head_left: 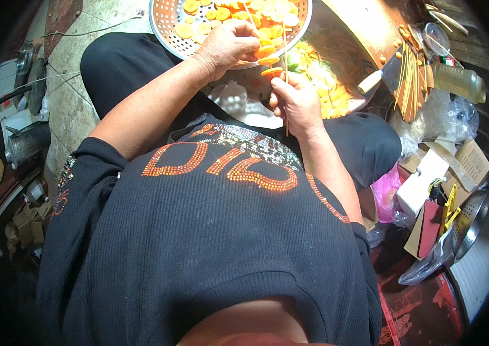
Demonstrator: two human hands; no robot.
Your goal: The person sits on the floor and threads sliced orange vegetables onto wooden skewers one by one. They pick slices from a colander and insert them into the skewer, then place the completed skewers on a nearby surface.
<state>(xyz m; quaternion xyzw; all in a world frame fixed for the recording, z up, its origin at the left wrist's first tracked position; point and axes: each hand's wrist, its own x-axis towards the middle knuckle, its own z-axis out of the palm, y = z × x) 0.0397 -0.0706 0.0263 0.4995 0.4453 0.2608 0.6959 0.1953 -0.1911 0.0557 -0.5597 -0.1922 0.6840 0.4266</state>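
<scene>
My left hand (pixel 228 48) is closed, its fingertips pinching at orange carrot slices (pixel 267 61) over the near rim of a metal colander (pixel 162 36). Several of these slices sit in a row along a thin stick. Just to the right, my right hand (pixel 297 101) is closed round a thin wooden skewer (pixel 285 49), which stands up past the thumb and sticks out below the palm. More round carrot slices (pixel 184 30) lie in the colander, some washed out by bright light. Where the lower ends of the threaded slices meet my right fingers is partly hidden.
Right of the colander, a wide basin holds orange and green vegetable pieces (pixel 330 92). A knife with a pale handle (pixel 370 82) lies by a bundle of skewers (pixel 409 89) and a jar (pixel 458 82). Cardboard boxes (pixel 469 164) and another colander (pixel 471 222) stand far right.
</scene>
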